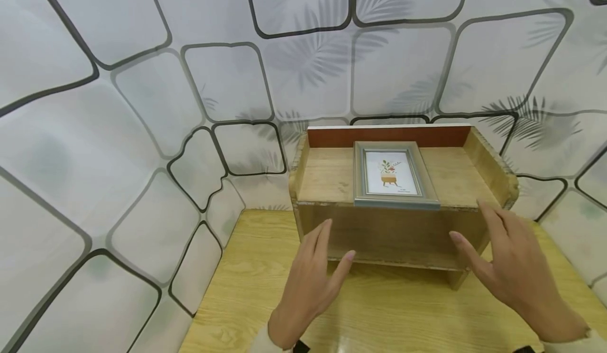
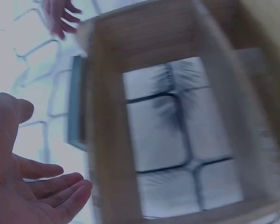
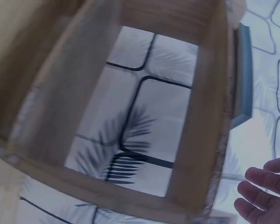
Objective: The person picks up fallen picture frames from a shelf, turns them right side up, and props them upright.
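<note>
A picture frame [image 1: 429, 187] with a grey-green border lies face up on the top board of a small wooden shelf [image 1: 327, 179]. Its print shows a plant in an orange pot, and its front edge juts slightly past the board. My left hand [image 1: 308, 279], fingers extended and thumb apart, hovers before the shelf's left front. On the other side my right hand [image 1: 517, 268] is spread near the shelf's right front corner, fingertips overlapping the top board's edge in the head view. Neither hand holds anything. From both wrists, the frame's blue-grey edge [image 2: 75, 102] shows beside the shelf's open compartment.
The shelf stands on a yellow wood-grain table [image 1: 265, 247], close against a wall [image 1: 308, 79] papered with rounded outlines and leaf shadows. A second papered wall [image 1: 118, 184] rises at the left. The shelf has raised side panels [image 1: 490, 166] and a reddish-brown back strip [image 1: 389, 136].
</note>
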The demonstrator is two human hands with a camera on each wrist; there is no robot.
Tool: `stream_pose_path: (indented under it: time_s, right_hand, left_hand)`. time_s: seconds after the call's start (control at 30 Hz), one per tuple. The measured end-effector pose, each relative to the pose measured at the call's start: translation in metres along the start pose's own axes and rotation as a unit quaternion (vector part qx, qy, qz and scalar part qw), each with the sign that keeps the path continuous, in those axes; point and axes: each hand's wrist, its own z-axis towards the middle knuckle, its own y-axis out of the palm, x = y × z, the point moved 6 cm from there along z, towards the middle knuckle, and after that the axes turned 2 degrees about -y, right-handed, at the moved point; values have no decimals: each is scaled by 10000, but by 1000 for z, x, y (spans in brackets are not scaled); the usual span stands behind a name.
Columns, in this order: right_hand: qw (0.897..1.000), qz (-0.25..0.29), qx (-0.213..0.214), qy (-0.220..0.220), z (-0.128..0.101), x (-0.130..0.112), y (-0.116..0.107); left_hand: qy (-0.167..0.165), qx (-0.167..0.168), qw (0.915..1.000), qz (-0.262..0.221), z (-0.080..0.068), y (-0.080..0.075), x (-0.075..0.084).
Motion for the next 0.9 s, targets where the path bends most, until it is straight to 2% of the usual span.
stream_pose_path:
  time_s: [0.13, 0.33, 0.43, 0.53, 0.67, 0.8, 0.9]
  right_hand:
    - [9998, 196, -67, 78, 32, 0, -2]
    - [9984, 405, -236, 326, 73, 6, 3]
    - [9973, 277, -393, 560, 90, 9, 8]
    - [9915, 164, -896, 932, 103, 14, 18]
    - [9711, 182, -1898, 1436, 113, 24, 34]
    - [9379, 432, -2886, 1876, 117, 37, 52]
    - [9140, 603, -3429, 2085, 117, 44, 66]
  left_hand:
    - [135, 197, 9996, -150, 31, -15, 12]
    - [-4, 93, 9999, -95, 79, -26, 18]
    - [-202, -183, 9996, 70, 101, -25, 18]
    - [-594, -755, 9949, 297, 118, -19, 15]
    - [-1048, -1612, 9794, 617, 133, -8, 10]
    - [-1294, -2204, 9644, 679, 143, 5, 6]
    - [-1343, -2482, 9566, 729, 148, 13, 3]
